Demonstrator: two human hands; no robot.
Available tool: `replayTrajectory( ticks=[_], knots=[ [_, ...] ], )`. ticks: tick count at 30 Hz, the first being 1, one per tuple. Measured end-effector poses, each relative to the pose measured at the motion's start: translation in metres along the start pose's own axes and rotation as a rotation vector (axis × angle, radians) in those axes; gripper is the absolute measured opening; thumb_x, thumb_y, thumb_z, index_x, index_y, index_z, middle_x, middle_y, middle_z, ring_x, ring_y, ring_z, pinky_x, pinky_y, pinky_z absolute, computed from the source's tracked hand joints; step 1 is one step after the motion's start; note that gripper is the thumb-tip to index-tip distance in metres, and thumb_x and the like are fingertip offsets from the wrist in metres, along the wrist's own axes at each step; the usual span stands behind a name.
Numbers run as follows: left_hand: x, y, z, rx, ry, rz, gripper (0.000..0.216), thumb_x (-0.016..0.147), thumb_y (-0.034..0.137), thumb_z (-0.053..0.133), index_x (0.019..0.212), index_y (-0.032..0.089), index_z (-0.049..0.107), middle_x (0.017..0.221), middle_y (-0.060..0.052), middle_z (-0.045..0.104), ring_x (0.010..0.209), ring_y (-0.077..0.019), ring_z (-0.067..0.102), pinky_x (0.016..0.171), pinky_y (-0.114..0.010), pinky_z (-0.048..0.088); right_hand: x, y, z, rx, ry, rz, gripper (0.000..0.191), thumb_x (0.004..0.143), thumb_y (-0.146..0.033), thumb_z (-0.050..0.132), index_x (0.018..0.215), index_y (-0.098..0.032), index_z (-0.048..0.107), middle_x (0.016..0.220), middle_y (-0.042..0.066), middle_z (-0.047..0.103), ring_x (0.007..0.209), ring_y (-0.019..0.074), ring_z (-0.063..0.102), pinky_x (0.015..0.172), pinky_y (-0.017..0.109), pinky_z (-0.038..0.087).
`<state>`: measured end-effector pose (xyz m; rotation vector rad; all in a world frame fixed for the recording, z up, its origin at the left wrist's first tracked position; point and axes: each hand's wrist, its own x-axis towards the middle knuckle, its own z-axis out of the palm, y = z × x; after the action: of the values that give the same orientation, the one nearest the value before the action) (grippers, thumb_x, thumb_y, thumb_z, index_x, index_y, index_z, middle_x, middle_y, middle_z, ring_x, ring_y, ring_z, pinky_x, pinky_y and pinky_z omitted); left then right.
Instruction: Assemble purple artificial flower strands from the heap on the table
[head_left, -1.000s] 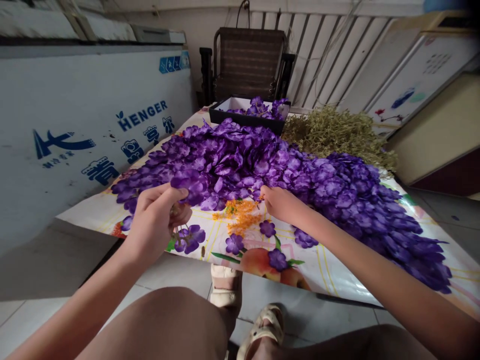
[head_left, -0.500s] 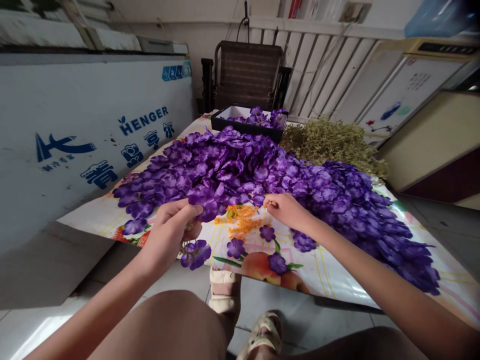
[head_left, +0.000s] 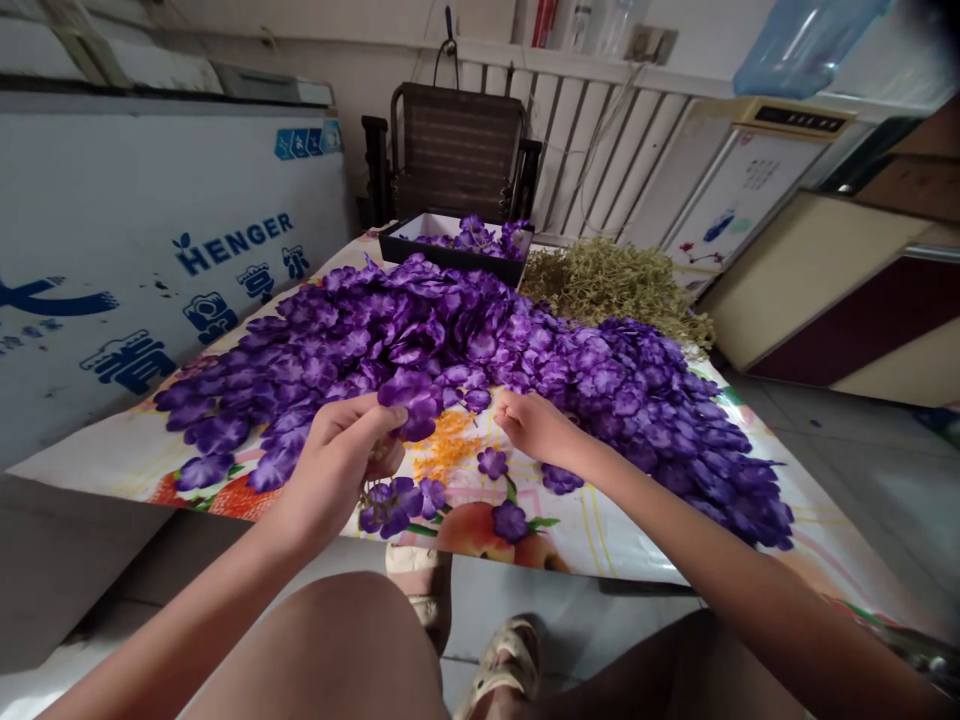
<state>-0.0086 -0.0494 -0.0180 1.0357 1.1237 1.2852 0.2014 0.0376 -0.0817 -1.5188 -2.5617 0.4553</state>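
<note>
Two bare hands at a table's edge: left hand [head_left: 337,465] closed around a purple fabric flower spray [head_left: 409,400], stems and a lower cluster hanging below the fist; right hand [head_left: 536,428] in a narrow pinch at the heap's lower edge, anything between the fingers too small to tell. One large heap of purple fabric flowers [head_left: 480,340], too many to count, across a floral-print oilcloth [head_left: 600,530]. One black tray [head_left: 450,265] at the far end, a smaller mound of purple flowers [head_left: 472,240] inside. One bundle of dried green sprigs [head_left: 607,285] just beside the tray. One scatter of orange bits [head_left: 442,445] near both hands. Two sandals [head_left: 502,665] below the table's edge.
</note>
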Motion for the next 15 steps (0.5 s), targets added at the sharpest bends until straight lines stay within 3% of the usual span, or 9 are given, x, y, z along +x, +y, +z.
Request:
replayTrajectory(
  ticks=[8,15],
  knots=[
    [0.004,0.003,0.016,-0.028,0.013,0.021,0.038,0.077,0.013,0.055,0.048,0.018,0.031,0.046,0.009,0.021,0.041,-0.005,0.019,0.042,-0.022,0.021,0.004,0.0,-0.011,-0.079,-0.021,0.064,0.026,0.092,-0.03,0.055,0.112,-0.015,0.058,0.108,0.007,0.063,0.089,0.0185,0.064,0.076,0.038,0.054],
    [0.004,0.012,0.021,-0.065,0.037,0.054,0.035,0.074,0.012,0.055,0.047,0.018,0.033,0.044,0.008,0.025,0.04,-0.0055,0.021,0.041,-0.022,0.021,0.009,-0.003,-0.013,-0.153,-0.028,0.01,0.026,0.092,-0.029,0.055,0.113,-0.015,0.057,0.109,0.007,0.062,0.09,0.0189,0.064,0.076,0.038,0.054]
  ],
)
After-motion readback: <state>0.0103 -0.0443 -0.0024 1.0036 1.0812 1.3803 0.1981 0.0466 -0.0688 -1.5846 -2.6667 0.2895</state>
